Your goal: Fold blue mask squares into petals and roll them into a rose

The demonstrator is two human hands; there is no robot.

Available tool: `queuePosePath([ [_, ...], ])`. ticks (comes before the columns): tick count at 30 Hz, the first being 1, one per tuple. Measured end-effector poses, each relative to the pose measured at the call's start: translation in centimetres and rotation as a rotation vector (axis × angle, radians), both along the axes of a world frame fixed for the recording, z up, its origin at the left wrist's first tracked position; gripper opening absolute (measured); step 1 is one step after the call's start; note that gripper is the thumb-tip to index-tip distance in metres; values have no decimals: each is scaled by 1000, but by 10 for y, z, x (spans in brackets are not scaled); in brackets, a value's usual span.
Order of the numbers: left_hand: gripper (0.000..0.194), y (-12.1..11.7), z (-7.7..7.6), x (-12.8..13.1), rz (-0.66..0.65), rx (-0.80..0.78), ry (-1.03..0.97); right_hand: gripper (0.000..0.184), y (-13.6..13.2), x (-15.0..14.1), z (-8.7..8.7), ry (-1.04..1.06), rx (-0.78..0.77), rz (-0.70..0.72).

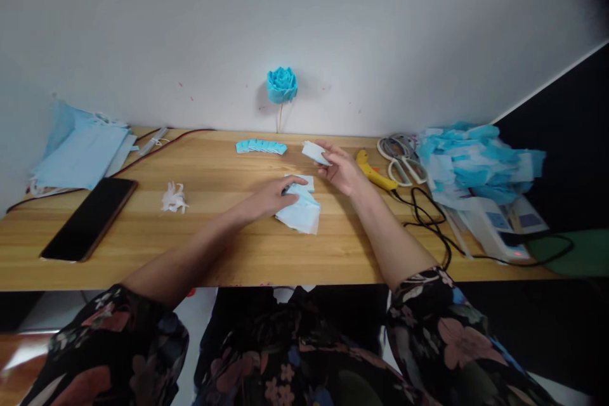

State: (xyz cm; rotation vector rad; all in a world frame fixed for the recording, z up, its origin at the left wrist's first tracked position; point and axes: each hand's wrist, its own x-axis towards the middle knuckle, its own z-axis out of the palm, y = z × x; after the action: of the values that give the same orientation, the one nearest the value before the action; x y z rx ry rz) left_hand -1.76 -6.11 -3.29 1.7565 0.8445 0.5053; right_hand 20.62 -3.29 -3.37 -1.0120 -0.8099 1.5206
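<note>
My left hand (276, 196) is closed over a pale blue piece of face-mask fabric (301, 214), thumb on top, low over the middle of the table. A flat, light blue folded piece (307, 182) lies just past its fingertips. My right hand (341, 166) pinches a small folded mask piece (314, 152) between thumb and fingers, to the right and farther back. Behind both hands, a row of overlapping blue folded pieces (261, 147) lies near the wall. A blue fabric rose (281, 85) on a thin stem stands against the wall.
On the left are stacked masks (76, 152), a black phone (90, 219) and white scraps (174, 198). A yellow glue gun (373, 172), scissors (406, 171), a heap of blue-white cut pieces (480, 162) and a white power strip (497, 231) with black cable occupy the right.
</note>
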Motion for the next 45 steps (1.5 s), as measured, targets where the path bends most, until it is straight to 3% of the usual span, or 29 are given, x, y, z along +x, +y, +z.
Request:
queuePosePath([
  [6, 25, 11, 3, -9, 38, 236, 43, 26, -1, -2, 0, -20, -5, -8],
  [10, 29, 18, 4, -14, 81, 343, 114, 24, 0, -1, -1, -18, 4, -21],
  [16, 31, 22, 2, -15, 98, 310, 232, 25, -1, -3, -2, -14, 1, -15],
  [24, 22, 26, -5, -17, 105, 181, 77, 22, -1, -5, -6, -3, 12, 22],
  [32, 27, 36, -17, -22, 329, 306, 136, 23, 1, 0, -4, 52, -38, -15],
  [36, 24, 36, -22, -21, 313, 256, 88, 20, 2, 0, -7, 77, -51, -28],
  [45, 40, 29, 7, -23, 312, 334, 21, 20, 4, 1, -11, 91, -65, -50],
])
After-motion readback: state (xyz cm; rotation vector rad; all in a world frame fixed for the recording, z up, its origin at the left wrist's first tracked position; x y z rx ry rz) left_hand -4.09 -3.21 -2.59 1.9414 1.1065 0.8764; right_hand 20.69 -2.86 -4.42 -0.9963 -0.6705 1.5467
